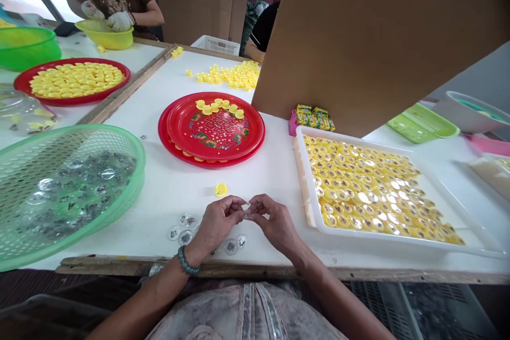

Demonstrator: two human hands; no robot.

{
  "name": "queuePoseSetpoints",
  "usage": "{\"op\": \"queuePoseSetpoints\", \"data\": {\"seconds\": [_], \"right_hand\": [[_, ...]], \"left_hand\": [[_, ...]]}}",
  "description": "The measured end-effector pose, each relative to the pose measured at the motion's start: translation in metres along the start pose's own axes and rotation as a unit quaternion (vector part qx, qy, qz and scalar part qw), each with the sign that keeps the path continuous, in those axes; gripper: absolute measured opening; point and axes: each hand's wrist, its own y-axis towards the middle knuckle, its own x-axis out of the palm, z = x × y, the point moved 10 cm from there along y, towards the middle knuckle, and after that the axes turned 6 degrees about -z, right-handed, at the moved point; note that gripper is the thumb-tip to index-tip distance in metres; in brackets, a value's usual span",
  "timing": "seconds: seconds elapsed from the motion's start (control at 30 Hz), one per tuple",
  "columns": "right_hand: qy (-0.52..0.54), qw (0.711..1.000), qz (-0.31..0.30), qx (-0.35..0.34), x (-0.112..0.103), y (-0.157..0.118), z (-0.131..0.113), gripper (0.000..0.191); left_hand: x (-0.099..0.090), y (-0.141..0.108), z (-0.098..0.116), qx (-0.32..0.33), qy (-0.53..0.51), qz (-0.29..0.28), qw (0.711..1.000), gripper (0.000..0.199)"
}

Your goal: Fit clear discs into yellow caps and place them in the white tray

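Nearest the camera: grey patterned shirt front (215,316), below the near edge of the table (159,186). Left hand (217,226) and right hand (279,223) meet over the tabletop, a little in from that edge. Grip: each draws thumb and finger into a close pinch, apparently on one small clear piece (247,205); its outline is mostly hidden, and I cannot tell which hand bears it. Loose clear discs (185,237) with dark prints lie by the near edge, on both sides of the left hand; one yellow piece (220,189) sits just beyond it. Green basket (140,164), toward the near edge's left end, holds more discs; white tray (306,191), toward its right, holds many shiny-topped yellow pieces. Handling (judged): clear piece very light, thin, stiffish, slick, easily scuffed; best held by its rim, faces untouched.
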Motion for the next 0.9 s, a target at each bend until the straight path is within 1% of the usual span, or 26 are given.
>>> {"op": "queuePoseSetpoints", "data": {"seconds": [0.1, 0.23, 0.3, 0.37, 0.4, 0.47, 0.53, 0.6, 0.67, 0.7, 0.73, 0.8, 0.83, 0.87, 0.9], "right_hand": [[-0.017, 0.999, -0.009, -0.043, 0.000, 0.003, -0.015, 0.029], [-0.060, 0.991, -0.053, -0.103, 0.007, 0.004, -0.033, 0.043], [-0.090, 0.988, -0.061, -0.111, 0.010, 0.002, -0.036, 0.048], [-0.126, 0.985, -0.065, -0.103, 0.015, 0.001, -0.035, 0.050], [-0.144, 0.982, -0.069, -0.099, 0.019, 0.000, -0.033, 0.049], [-0.174, 0.977, -0.067, -0.101, 0.027, -0.001, -0.032, 0.041], [-0.195, 0.973, -0.052, -0.112, 0.033, -0.001, -0.033, 0.032], [-0.209, 0.970, -0.039, -0.116, 0.037, 0.001, -0.031, 0.027], [-0.212, 0.970, -0.037, -0.111, 0.038, 0.005, -0.028, 0.024], [-0.210, 0.971, -0.035, -0.107, 0.037, 0.006, -0.026, 0.024], [-0.205, 0.973, -0.031, -0.101, 0.034, 0.008, -0.023, 0.023], [-0.193, 0.977, -0.020, -0.090, 0.026, 0.011, -0.017, 0.024], [-0.187, 0.979, -0.015, -0.084, 0.022, 0.012, -0.014, 0.025], [-0.183, 0.980, -0.012, -0.080, 0.018, 0.013, -0.012, 0.025], [-0.180, 0.980, -0.012, -0.078, 0.014, 0.014, -0.010, 0.026]], "left_hand": [[0.001, -0.002, -0.008, -0.027, -0.029, -0.009, 0.999, 0.027], [0.002, -0.004, -0.019, -0.062, -0.070, -0.009, 0.996, 0.029], [-0.002, -0.005, -0.022, -0.069, -0.087, 0.008, 0.994, 0.027], [-0.007, -0.007, -0.023, -0.064, -0.087, 0.027, 0.994, 0.024], [-0.009, -0.008, -0.023, -0.056, -0.078, 0.033, 0.995, 0.024], [-0.011, -0.010, -0.023, -0.042, -0.054, 0.037, 0.997, 0.023], [-0.011, -0.013, -0.025, -0.042, -0.034, 0.037, 0.998, 0.023], [-0.013, -0.016, -0.027, -0.052, -0.009, 0.031, 0.998, 0.024], [-0.020, -0.015, -0.021, -0.049, 0.056, 0.034, 0.997, 0.024], [-0.028, -0.014, -0.015, -0.041, 0.110, 0.051, 0.992, 0.025], [-0.039, -0.013, -0.007, -0.030, 0.172, 0.079, 0.981, 0.025], [-0.059, -0.007, 0.010, -0.002, 0.292, 0.139, 0.946, 0.032], [-0.066, -0.002, 0.016, 0.011, 0.336, 0.151, 0.930, 0.036], [-0.068, 0.005, 0.019, 0.023, 0.367, 0.145, 0.919, 0.038], [-0.066, 0.012, 0.020, 0.035, 0.385, 0.124, 0.914, 0.035]]}}
